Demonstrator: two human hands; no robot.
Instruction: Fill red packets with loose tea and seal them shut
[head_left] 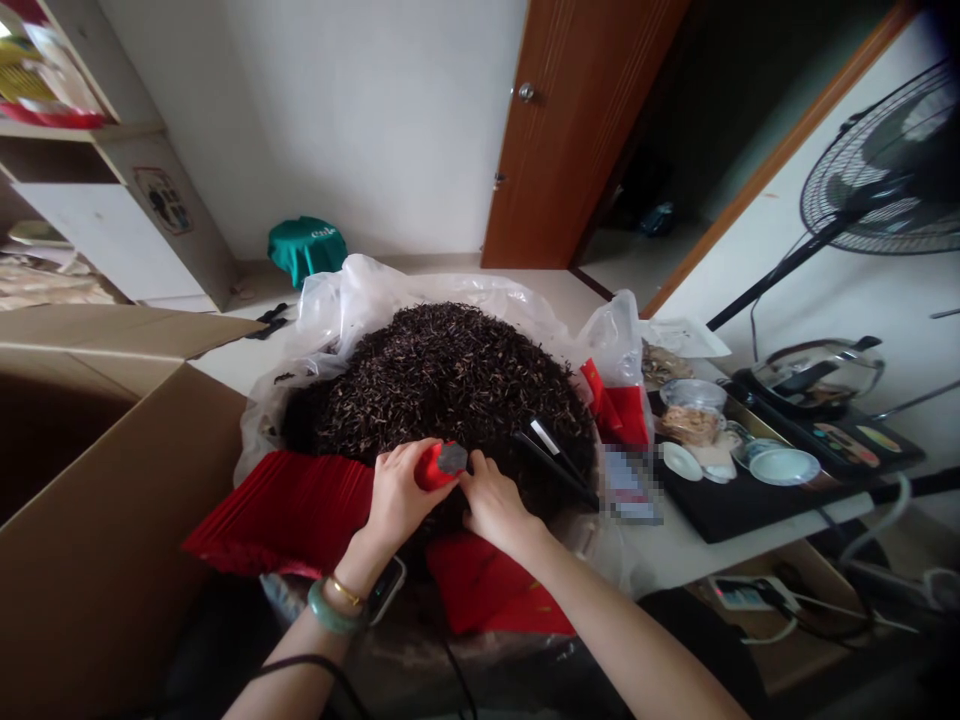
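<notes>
My left hand is closed round a small red pouch, whose silvery-grey mouth faces up. Right beside it, my right hand has its fingers curled in near the pouch's edge; what they pinch, if anything, is hidden. Both hands are over the near side of a big heap of dark, twisted dried tea leaves in a clear plastic bag. Black tongs with a white strip lie on the heap to the right. A thick row of red pouches lies left, and more red pouches lie below my hands.
At left stands an open cardboard box. On the right, a side table carries a glass kettle, a clear jar and small white dishes. Two or more red packets lie at the bag's right edge. A fan stands behind.
</notes>
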